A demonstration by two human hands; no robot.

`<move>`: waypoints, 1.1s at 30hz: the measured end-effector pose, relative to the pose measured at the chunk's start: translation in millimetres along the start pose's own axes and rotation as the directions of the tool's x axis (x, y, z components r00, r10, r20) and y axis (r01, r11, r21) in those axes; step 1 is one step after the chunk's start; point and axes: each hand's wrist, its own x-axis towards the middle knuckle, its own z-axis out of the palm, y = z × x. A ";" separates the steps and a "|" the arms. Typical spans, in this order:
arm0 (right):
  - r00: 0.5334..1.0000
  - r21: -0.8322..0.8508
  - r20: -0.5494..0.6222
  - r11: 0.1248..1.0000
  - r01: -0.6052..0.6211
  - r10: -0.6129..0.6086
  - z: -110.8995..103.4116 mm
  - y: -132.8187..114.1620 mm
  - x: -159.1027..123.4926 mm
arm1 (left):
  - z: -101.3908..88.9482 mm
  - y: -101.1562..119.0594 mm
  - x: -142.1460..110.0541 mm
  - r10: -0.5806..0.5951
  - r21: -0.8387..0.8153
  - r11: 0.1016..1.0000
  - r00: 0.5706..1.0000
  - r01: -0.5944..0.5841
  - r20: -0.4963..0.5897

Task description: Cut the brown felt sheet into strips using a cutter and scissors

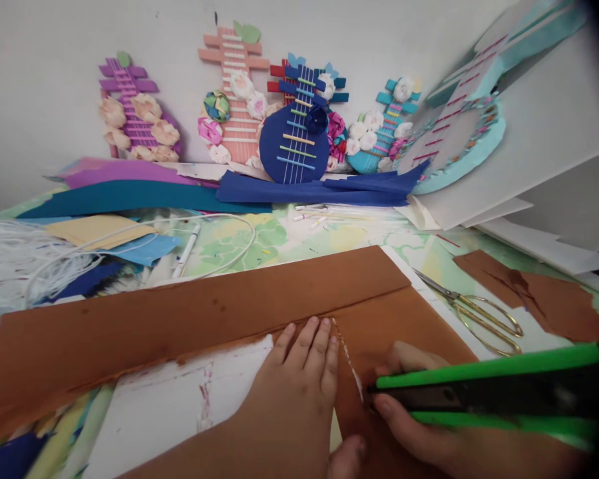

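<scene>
My left hand (299,382) lies flat with its fingers stretched out, pressing on brown paper (404,313) and on a white sheet (180,392). Its fingertips touch the lower edge of a folded brown strip (190,306). In my right hand (419,426) is a green and black utility knife (479,389), its front end low over the brown paper; the blade itself cannot be made out. A jagged white line (347,352), like a slit, runs through the brown paper from near my left fingertips to the knife's front end.
Gold-handled scissors (484,319) lie at the right beside brown scraps (544,293). Several paper lutes, among them a dark blue one (294,143), lean against the wall behind blue paper strips (319,189). White cord (20,259) is heaped at the left near a white marker (186,251).
</scene>
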 end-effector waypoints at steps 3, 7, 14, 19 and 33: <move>0.998 0.080 0.068 0.997 -0.015 0.010 -12.6 -0.3 4.0 | 0.9 -0.7 0.7 0.000 0.001 1.000 1.000 0.000 0.001; 0.988 0.096 0.149 0.994 -0.043 0.028 -18.6 -1.2 5.3 | 2.0 -2.4 0.0 0.001 0.001 1.000 1.000 -0.001 -0.002; 0.994 -0.005 0.108 1.000 0.004 -0.004 -3.3 -4.8 0.9 | -0.8 -0.9 -0.2 -0.009 -0.003 1.000 1.000 0.009 0.012; 0.996 -0.014 0.087 1.000 0.008 -0.007 -2.8 -3.4 1.1 | 0.3 -1.2 -0.6 0.004 0.011 1.000 1.000 -0.004 -0.009; 0.986 0.078 0.167 0.997 0.012 -0.025 -10.9 0.8 3.4 | 1.9 -1.2 0.6 0.011 0.010 1.000 1.000 -0.011 0.008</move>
